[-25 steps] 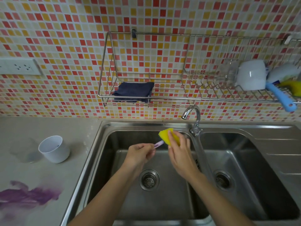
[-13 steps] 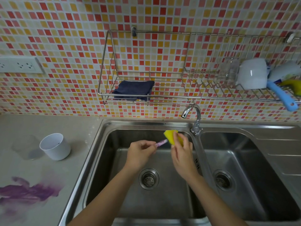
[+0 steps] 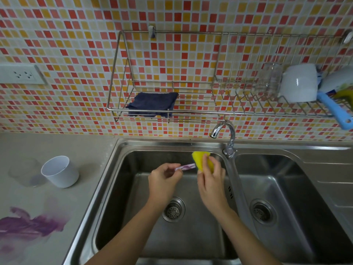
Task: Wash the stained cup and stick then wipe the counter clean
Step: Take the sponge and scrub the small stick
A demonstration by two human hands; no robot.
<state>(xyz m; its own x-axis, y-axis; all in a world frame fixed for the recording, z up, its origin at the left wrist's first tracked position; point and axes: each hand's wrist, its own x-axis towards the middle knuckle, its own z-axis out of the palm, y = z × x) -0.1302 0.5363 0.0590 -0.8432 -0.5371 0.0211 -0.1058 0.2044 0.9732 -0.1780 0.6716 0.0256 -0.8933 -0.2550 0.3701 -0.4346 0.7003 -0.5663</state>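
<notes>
Over the left basin of the sink [image 3: 122,148], a purple-stained stick [image 3: 186,166] is pinched by the left hand [image 3: 164,180]; a sponge [image 3: 202,161] is gripped against its tip by the right hand [image 3: 211,183].

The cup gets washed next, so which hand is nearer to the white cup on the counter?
Left. The left hand holds the stick over the left basin, on the side toward the white cup. The right hand, gripping the sponge, is farther right.

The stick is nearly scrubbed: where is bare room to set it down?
Free: the right steel basin and the ridged drainboard beside it. Crowded: the grey counter, with the white plastic cup and purple stain.
</notes>
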